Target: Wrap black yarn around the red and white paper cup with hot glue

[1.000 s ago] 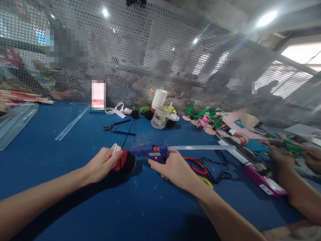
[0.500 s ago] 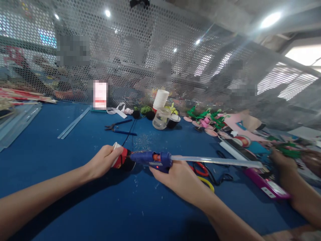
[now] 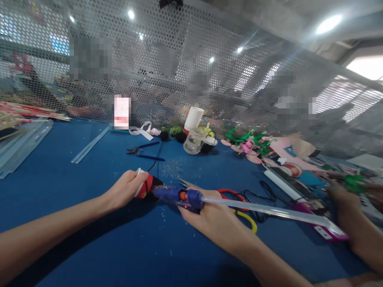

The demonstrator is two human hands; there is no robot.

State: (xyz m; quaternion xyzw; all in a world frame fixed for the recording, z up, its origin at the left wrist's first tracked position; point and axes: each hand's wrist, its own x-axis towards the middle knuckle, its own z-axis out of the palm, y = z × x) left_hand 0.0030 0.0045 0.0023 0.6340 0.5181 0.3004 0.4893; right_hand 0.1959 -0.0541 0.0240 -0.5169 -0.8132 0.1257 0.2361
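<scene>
**Glue gun tips down against the red-and-black piece**

Over the last second the blue hot-glue gun (image 3: 176, 195) has swung: its clear glue stick (image 3: 269, 209), level before, now slants down toward the near right, and the nozzle has closed in on the small red, black and white craft piece (image 3: 146, 186). Judging by that, glue is being laid at the seam. The left hand (image 3: 125, 191) has its fingers curled tightly round the piece, low over the blue table (image 3: 60, 179), centre-near. The right hand (image 3: 209, 215) is wrapped around the gun's grip.
</scene>
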